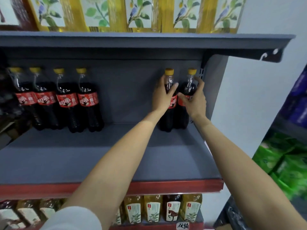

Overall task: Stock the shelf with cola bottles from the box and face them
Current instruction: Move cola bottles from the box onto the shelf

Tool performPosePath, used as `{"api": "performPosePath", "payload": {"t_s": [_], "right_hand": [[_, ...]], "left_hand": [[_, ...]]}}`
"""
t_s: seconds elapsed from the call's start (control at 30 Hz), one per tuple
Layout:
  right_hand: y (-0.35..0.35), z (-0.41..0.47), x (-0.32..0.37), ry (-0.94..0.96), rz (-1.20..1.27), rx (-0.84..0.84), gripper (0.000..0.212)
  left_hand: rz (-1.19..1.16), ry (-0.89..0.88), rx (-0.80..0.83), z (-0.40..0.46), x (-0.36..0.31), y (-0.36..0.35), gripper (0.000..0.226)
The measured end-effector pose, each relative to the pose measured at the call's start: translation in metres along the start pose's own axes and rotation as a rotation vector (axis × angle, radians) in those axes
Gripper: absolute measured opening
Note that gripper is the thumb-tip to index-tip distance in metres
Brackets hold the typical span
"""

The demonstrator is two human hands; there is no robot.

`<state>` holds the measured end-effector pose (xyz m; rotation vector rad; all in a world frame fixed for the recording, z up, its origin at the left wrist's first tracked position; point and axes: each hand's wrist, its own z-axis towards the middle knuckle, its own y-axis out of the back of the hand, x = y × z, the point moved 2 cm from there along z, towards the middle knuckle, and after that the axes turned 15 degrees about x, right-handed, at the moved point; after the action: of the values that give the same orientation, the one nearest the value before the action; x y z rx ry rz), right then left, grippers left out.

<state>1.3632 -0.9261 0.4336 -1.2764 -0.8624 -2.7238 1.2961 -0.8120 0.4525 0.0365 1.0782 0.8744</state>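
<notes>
left hand [163,95] | wrapped round dark plastic cola bottle [168,120] at 2 o'clock | right hand [194,98] | curled on neighbouring yellow-capped bottle [184,117] | judged heavy, slick; best gripped at shoulder

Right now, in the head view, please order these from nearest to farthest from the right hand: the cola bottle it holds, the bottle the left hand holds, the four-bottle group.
1. Rightmost cola bottle, in the right hand.
2. Neighbouring cola bottle, in the left hand.
3. Four-bottle group, far left.

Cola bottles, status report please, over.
Left hand grips one cola bottle; right hand grips its neighbour. Both upright at shelf back right. Four bottles stand left; gap between, nothing blocking.
</notes>
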Motion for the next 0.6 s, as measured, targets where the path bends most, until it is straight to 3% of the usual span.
{"api": "performPosePath", "payload": {"t_s": [0.13, 0.2, 0.4, 0.5, 0.6], "right_hand": [[-0.002, 0.001, -0.008, -0.018, -0.043, 0.084, 0.08], [-0.007, -0.007, -0.015, -0.034, -0.088, 0.122, 0.087], [-0.016, -0.026, -0.021, -0.074, -0.154, 0.133, 0.095], [-0.014, -0.039, -0.004, 0.002, -0.237, 0.078, 0.081], [-0.013, -0.061, 0.023, 0.13, -0.204, -0.008, 0.058]], "left_hand": [[0.057, 0.03, 0.236, -0.025, 0.035, 0.0, 0.101], [0.08, 0.07, 0.308, -0.032, 0.047, 0.001, 0.109], [0.11, 0.078, 0.255, -0.037, 0.04, -0.007, 0.105], [0.119, 0.17, 0.202, -0.046, 0.029, -0.006, 0.101], [0.159, 0.219, 0.149, -0.063, 0.011, 0.009, 0.081]]}}
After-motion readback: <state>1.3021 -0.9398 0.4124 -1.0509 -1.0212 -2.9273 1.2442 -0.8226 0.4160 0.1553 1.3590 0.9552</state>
